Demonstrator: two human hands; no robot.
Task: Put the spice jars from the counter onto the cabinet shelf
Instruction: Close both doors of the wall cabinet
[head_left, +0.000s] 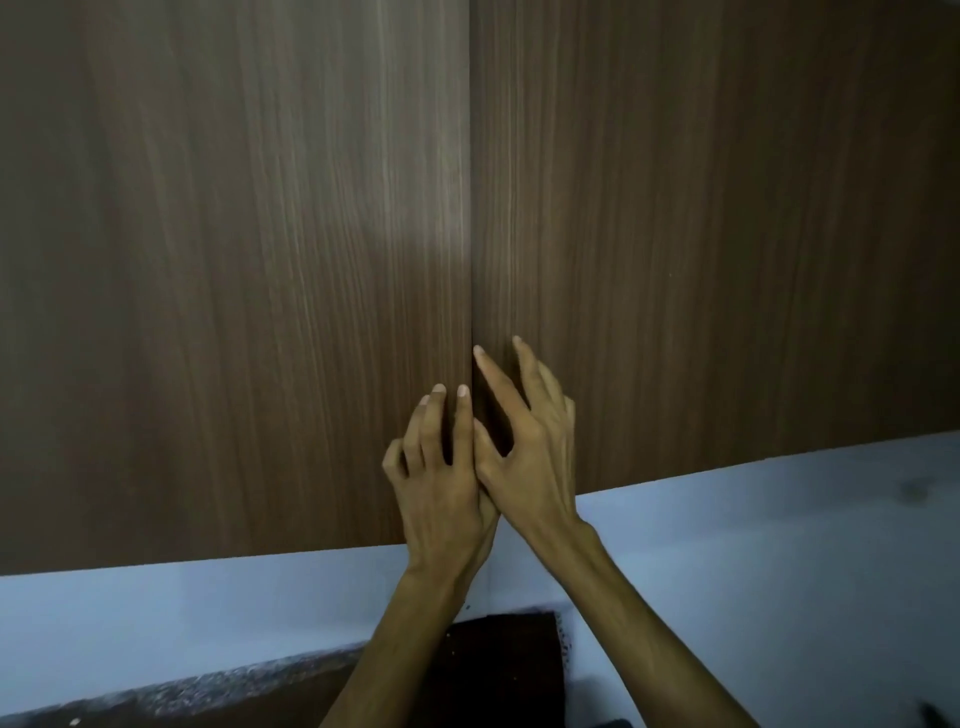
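Observation:
Two dark wood-grain cabinet doors fill the view: the left door (234, 260) and the right door (701, 234) meet at a vertical seam in the middle. Both are shut, so the shelf is hidden. My left hand (447, 478) rests flat on the left door beside the seam near its lower edge, fingers apart. My right hand (530, 436) lies on the right door just across the seam, fingers spread, its thumb touching my left hand. Neither hand holds anything. No spice jars are in view.
A pale blue wall (779, 545) runs below the cabinet. A dark speckled counter edge (208, 691) shows at the bottom left. A dark brown object (509, 670) stands against the wall between my forearms.

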